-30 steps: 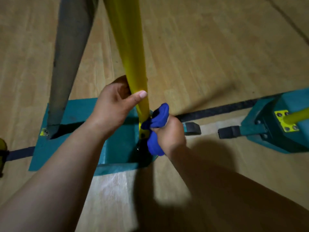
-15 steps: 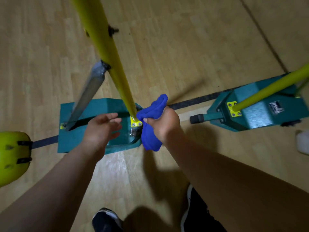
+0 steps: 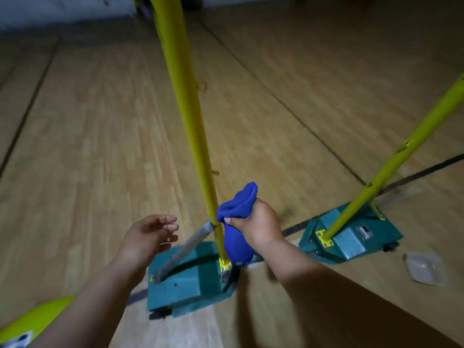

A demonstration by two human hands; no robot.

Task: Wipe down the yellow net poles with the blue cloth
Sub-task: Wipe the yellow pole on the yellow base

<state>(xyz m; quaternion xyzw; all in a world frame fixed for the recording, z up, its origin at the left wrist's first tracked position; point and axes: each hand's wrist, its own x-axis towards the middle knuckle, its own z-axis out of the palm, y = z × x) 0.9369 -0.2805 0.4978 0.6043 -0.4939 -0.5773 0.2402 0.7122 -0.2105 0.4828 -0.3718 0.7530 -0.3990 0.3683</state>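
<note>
Yellow poles (image 3: 190,126): two; right hand (image 3: 258,226) grips blue cloth (image 3: 237,222) (one); left hand (image 3: 148,236) fingers spread.

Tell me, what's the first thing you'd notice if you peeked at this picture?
A tall yellow pole rises up the middle from a teal base on the wooden floor. Right beside it, low down, the right hand grips a bunched bright blue cloth, while the left hand hovers open to the pole's left. A second yellow pole leans up from another teal base at the right.
</note>
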